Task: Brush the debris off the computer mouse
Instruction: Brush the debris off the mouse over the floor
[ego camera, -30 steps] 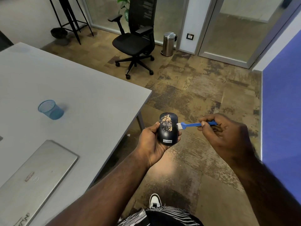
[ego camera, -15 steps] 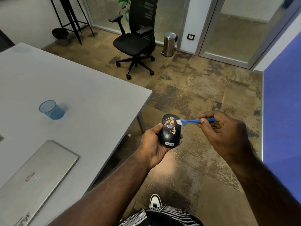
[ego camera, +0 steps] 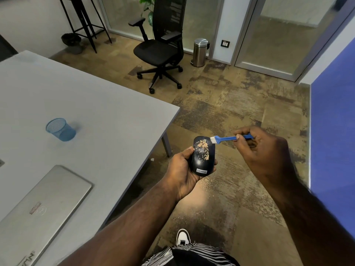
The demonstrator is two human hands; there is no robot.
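My left hand [ego camera: 181,169] cradles a black computer mouse [ego camera: 201,162] over the floor, just off the table's corner. Tan crumbs of debris [ego camera: 202,149] lie scattered over the mouse's front half. My right hand [ego camera: 257,150] pinches the handle of a small blue brush [ego camera: 226,139], held roughly level. Its white bristles [ego camera: 212,140] touch the mouse's upper right edge, beside the debris.
A grey table [ego camera: 96,121] fills the left, carrying a blue mesh cup [ego camera: 60,129] and a shut silver laptop [ego camera: 42,208]. Behind stand a black office chair [ego camera: 159,48], a steel bin [ego camera: 200,52] and a black stool [ego camera: 82,20]. Crumbs speckle the carpet [ego camera: 208,184] beneath the mouse.
The brush tip has risen from the mouse's right side to its upper right edge. The mouse has tilted a little in my left hand. The debris patch looks slightly more spread.
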